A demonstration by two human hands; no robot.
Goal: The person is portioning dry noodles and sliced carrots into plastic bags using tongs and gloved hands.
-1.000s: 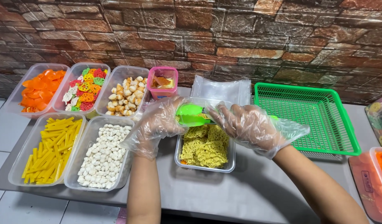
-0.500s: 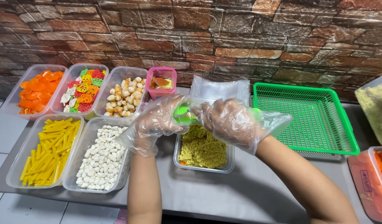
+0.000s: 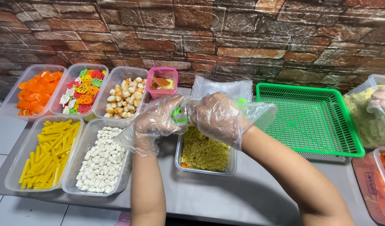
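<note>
Both my hands wear loose clear plastic gloves and meet just above a clear tub (image 3: pixel 203 171) of yellow crinkled noodle snacks. My left hand (image 3: pixel 152 123) and my right hand (image 3: pixel 219 119) are closed together around a small green plastic utensil (image 3: pixel 177 116). Only slivers of green show between the fingers, so its shape is hidden. The tub stands on the grey table right below my hands.
Left of the tub are clear tubs of yellow sticks (image 3: pixel 46 152), white pellets (image 3: pixel 100 161), orange chips (image 3: pixel 33 90), coloured wheels (image 3: pixel 81 90) and beige balls (image 3: pixel 125 98), plus a pink cup (image 3: pixel 161 81). A green basket (image 3: pixel 313 121) stands right. Another person's gloved hand (image 3: pixel 382 98) holds a noodle tub (image 3: pixel 366 125).
My hands have closed tighter over the green utensil, hiding most of it. At the right edge another person's hand has brought a tub of yellow noodles into view.
</note>
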